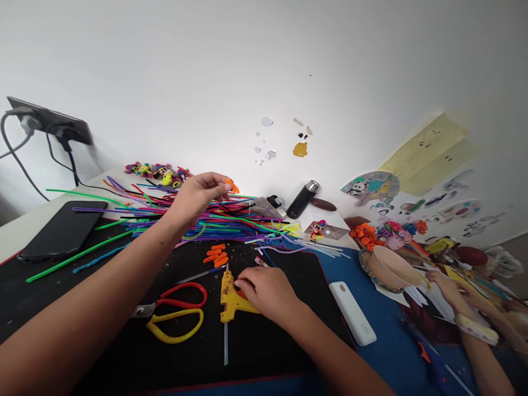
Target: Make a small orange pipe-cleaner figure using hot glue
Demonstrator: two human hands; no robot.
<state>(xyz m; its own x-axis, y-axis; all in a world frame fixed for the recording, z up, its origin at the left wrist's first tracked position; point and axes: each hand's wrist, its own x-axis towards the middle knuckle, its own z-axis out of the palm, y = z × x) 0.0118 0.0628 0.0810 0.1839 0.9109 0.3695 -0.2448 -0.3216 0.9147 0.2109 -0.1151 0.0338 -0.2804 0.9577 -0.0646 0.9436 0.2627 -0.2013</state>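
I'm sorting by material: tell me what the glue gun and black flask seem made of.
Glue gun: probably plastic, yellow, smooth and moulded-looking. Black flask: likely metal; its silver cap shines, while the satin body may be painted.

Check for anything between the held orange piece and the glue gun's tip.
Nothing visible seems to block the held piece: the left hand looks raised above the pipe cleaners and loose pieces that lie toward the glue gun.
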